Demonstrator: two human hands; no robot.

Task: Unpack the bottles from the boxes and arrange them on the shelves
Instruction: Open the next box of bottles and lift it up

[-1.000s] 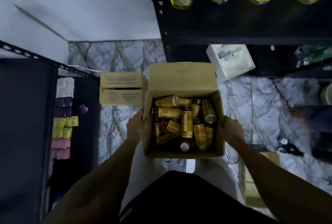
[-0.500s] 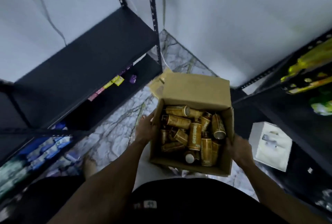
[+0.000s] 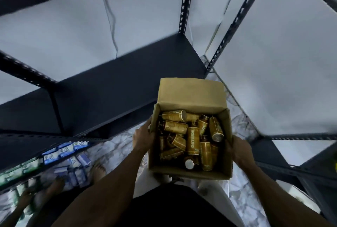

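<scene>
Marbled floor [image 3: 118,150]; blue-white packets [image 3: 65,152] lower left; cable [image 3: 111,17] down white wall [image 3: 54,31]

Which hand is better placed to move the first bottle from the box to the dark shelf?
The left hand, probably. It holds the box by its left wall, on the side where the dark shelf lies, while the right hand holds the far wall. The bottles lie loose inside, close to both hands.

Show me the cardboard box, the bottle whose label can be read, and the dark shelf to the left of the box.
cardboard box [image 3: 191,95], head view, on its raised far flap.
labelled bottle [image 3: 193,141], head view, on the middle of its gold label.
dark shelf [image 3: 127,81], head view, on its bare top surface.
</scene>
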